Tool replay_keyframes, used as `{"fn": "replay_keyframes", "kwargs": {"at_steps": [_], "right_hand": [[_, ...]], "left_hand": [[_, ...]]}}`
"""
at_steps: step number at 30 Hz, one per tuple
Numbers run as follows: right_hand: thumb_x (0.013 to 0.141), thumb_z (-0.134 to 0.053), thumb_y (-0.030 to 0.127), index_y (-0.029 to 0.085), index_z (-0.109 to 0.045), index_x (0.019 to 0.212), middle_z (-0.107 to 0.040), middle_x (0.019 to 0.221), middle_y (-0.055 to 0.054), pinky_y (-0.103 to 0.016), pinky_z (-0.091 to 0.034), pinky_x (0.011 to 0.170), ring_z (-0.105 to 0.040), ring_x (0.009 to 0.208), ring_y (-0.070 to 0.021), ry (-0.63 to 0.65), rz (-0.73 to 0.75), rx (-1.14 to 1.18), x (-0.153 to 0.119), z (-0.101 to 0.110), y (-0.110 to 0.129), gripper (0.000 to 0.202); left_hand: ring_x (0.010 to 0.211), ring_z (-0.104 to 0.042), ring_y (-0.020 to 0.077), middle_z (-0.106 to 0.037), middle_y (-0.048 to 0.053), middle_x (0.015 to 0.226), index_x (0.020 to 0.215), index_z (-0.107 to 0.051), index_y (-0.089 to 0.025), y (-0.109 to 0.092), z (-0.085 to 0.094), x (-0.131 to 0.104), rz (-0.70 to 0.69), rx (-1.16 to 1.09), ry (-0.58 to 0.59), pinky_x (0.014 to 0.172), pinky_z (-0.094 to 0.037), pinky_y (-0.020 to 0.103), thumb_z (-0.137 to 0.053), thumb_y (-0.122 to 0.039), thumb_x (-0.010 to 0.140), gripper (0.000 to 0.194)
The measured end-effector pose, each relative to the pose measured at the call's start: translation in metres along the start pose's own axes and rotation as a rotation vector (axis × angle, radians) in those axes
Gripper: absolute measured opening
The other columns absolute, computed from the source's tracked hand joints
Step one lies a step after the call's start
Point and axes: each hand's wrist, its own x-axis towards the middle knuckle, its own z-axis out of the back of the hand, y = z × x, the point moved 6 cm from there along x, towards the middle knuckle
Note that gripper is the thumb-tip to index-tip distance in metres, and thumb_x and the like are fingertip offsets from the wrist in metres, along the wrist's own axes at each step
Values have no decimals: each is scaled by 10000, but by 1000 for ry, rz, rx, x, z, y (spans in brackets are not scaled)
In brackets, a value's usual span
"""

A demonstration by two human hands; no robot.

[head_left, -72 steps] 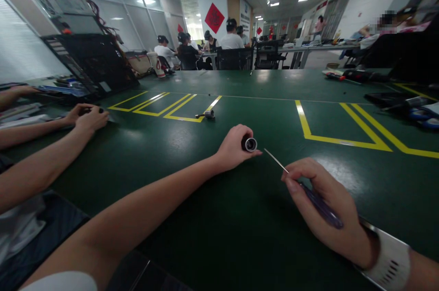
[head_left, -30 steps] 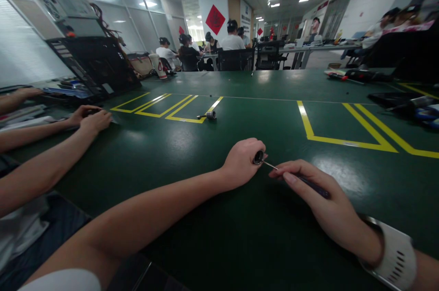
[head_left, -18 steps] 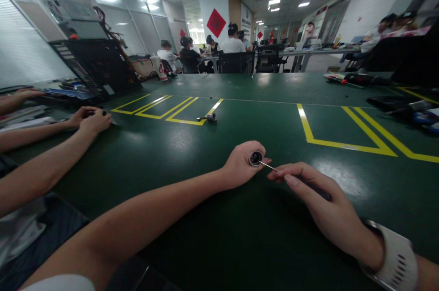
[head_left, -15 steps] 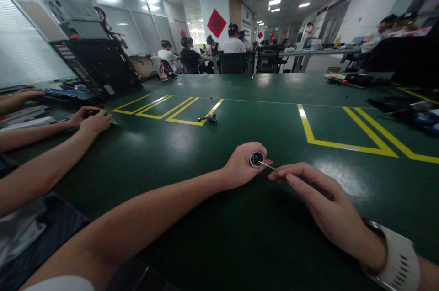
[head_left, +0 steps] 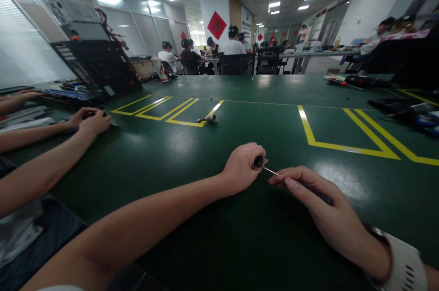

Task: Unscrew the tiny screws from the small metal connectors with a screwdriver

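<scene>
My left hand [head_left: 242,168] is closed around a hollow metal cylinder [head_left: 257,162], whose round open end faces me. Most of the cylinder is hidden in the fist. In my right hand [head_left: 327,206] is a thin screwdriver [head_left: 270,171], its dark handle lying along the palm and its slim metal shaft pointing left. The shaft's end meets the rim of the cylinder's opening; whether the tip is inside I cannot tell. Farther off, a small metal part with a short stem [head_left: 211,119] lies on the green tabletop [head_left: 192,154], by a yellow tape line.
Yellow tape [head_left: 346,148] marks out shapes on the tabletop. At the left, another person's hands [head_left: 92,119] hold a small dark thing. A black open-framed case [head_left: 99,69] stands at the back left. Tools [head_left: 356,81] lie at the back right. Several people sit beyond the table.
The cylinder in my left hand has turned, so its opening looks darker and more angled. The screwdriver's shaft has shifted from the middle of the opening to its lower right rim.
</scene>
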Motion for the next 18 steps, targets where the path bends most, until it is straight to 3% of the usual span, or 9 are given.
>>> {"fn": "replay_keyframes", "kwargs": {"at_steps": [6,10,18], "right_hand": [[868,-512,357,249,-647,945,-666,988,-40,-393,-452,894,-595,992,-214,10,9,118,0,2,-6,190],[870,-511,352,249,-643,956,-657,1001,-41,-393,-435,905,-583,1006,-216,6,-10,156,0,1,-10,188],[845,-521,415,259,-657,906,-652,975,-36,-368,-441,841,-590,953,-218,-29,-52,65,1,1,-6,215]], "left_hand": [[578,-426,82,-461,-38,634,639,-451,-164,2,3,0,11,-200,-63,555,-345,213,-597,-252,769,214],[564,-412,74,-442,-46,618,643,-448,-160,4,0,1,33,-302,-20,546,-347,204,-612,-277,755,230],[615,-447,90,-478,-32,661,666,-483,-156,3,0,0,9,-84,-11,575,-341,216,-566,-205,785,153]]}}
